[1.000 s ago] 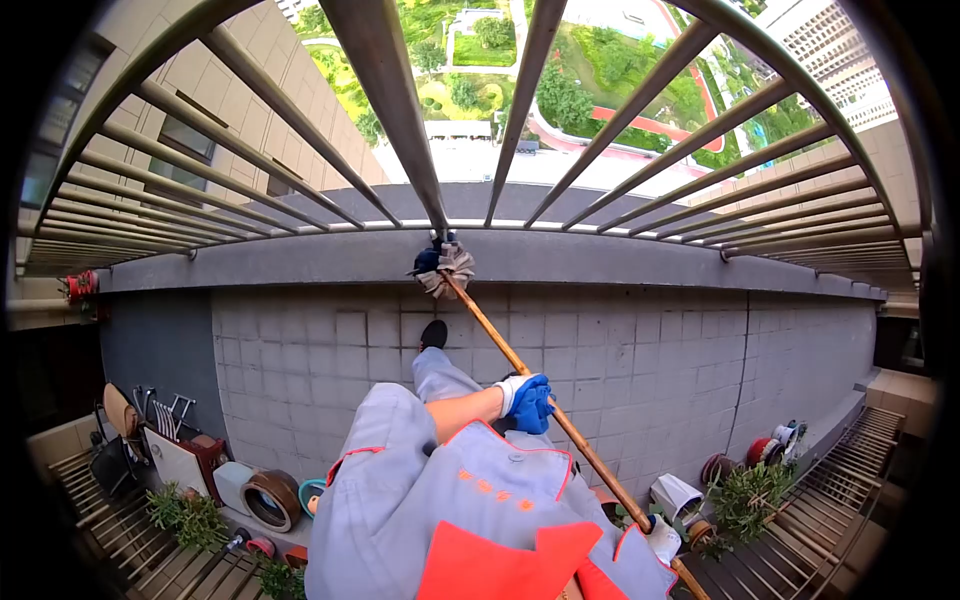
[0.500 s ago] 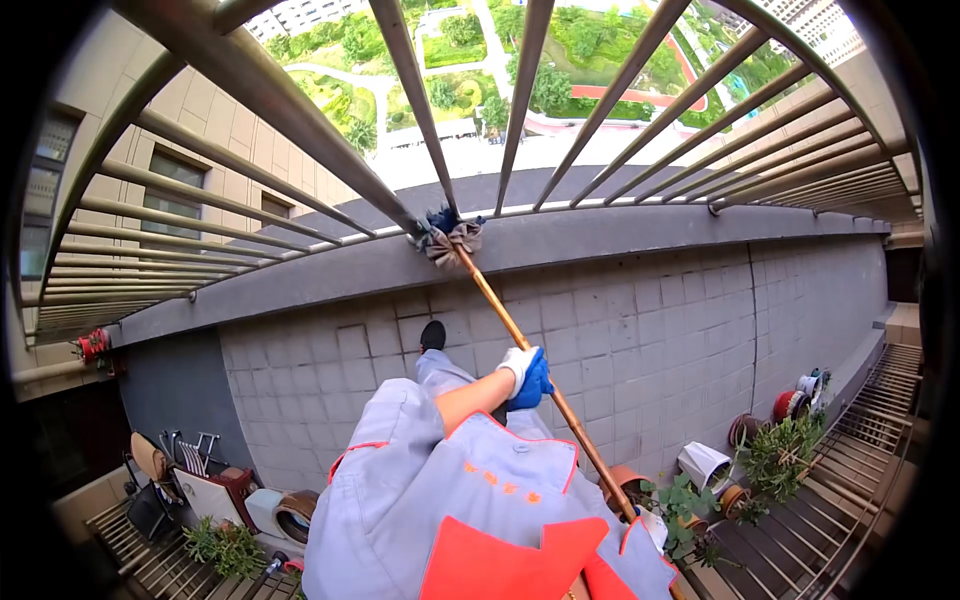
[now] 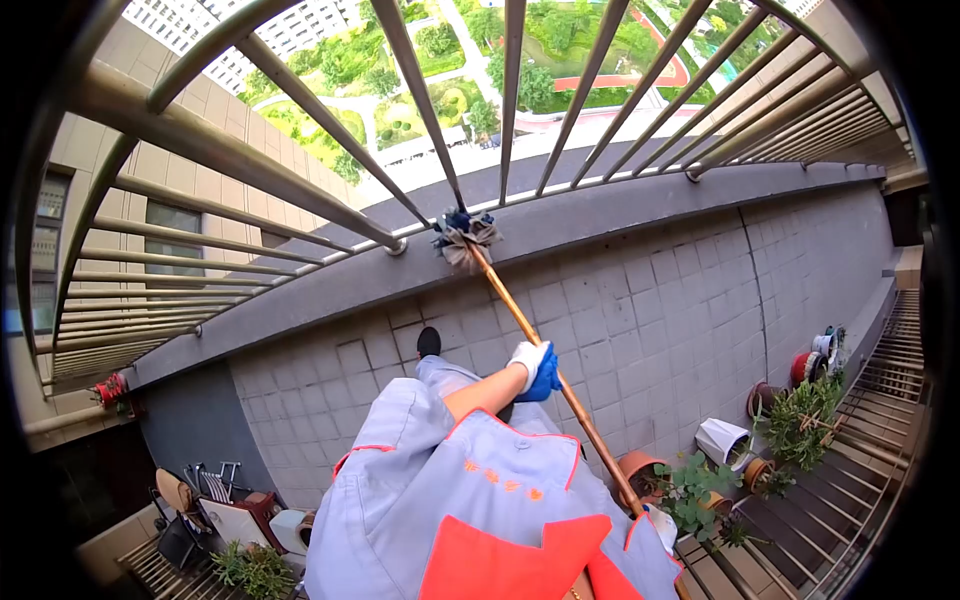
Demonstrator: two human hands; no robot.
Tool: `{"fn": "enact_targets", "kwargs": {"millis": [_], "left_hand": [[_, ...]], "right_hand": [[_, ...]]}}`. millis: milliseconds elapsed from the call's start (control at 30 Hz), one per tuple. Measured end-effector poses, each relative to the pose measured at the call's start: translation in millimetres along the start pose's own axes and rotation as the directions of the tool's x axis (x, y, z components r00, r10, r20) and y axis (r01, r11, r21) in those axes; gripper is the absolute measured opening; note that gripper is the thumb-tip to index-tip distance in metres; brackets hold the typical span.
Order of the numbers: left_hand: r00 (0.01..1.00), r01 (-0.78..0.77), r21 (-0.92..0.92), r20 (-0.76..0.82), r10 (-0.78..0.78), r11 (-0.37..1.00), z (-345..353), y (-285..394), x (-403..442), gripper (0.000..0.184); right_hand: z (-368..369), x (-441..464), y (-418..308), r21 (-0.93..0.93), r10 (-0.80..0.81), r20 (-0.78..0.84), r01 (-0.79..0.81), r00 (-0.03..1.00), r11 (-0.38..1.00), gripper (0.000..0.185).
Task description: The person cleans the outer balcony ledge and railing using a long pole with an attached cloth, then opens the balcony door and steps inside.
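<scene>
A mop with a brown wooden handle [image 3: 560,375] slants from the lower right up to the ledge. Its head of grey and dark blue cloth strips [image 3: 467,238] rests on the grey ledge, against the foot of the metal railing. My left hand [image 3: 537,370], in a white and blue glove, is closed round the middle of the handle. Lower down, my right hand [image 3: 660,526], in a white glove, is closed on the handle near its lower end, partly hidden by my grey and red clothing.
Metal railing bars [image 3: 415,90] curve along the grey ledge [image 3: 580,215], with greenery far below. Potted plants [image 3: 700,490] and a white pot [image 3: 722,442] stand at right. A folded chair [image 3: 185,500] and other items crowd the lower left. My shoe [image 3: 429,342] is on the tiled floor.
The mop head has shifted right along the ledge, away from the thick railing post. Both hands keep their hold on the handle. My view has turned slightly.
</scene>
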State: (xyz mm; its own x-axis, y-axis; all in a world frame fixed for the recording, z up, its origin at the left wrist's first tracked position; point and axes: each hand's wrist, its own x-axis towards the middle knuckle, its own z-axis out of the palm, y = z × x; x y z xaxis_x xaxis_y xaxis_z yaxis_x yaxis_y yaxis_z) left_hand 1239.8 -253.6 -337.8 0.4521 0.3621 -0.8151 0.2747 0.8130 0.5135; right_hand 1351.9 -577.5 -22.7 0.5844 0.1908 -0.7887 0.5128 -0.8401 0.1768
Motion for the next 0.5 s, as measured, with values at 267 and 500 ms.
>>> {"fn": "enact_targets", "kwargs": {"millis": [267, 500], "left_hand": [[0.993, 0.106, -0.061, -0.04, -0.108, 0.993, 47, 108, -38, 0.029], [0.697, -0.166, 0.251, 0.714, -0.067, 0.954, 37, 24, 38, 0.018]], "right_hand": [[-19, 21, -15, 0.079, -0.059, -0.002, 0.059, 0.998, 0.995, 0.046], [-40, 28, 2, -0.016, -0.092, -0.009, 0.092, 0.996, 0.996, 0.043]]}}
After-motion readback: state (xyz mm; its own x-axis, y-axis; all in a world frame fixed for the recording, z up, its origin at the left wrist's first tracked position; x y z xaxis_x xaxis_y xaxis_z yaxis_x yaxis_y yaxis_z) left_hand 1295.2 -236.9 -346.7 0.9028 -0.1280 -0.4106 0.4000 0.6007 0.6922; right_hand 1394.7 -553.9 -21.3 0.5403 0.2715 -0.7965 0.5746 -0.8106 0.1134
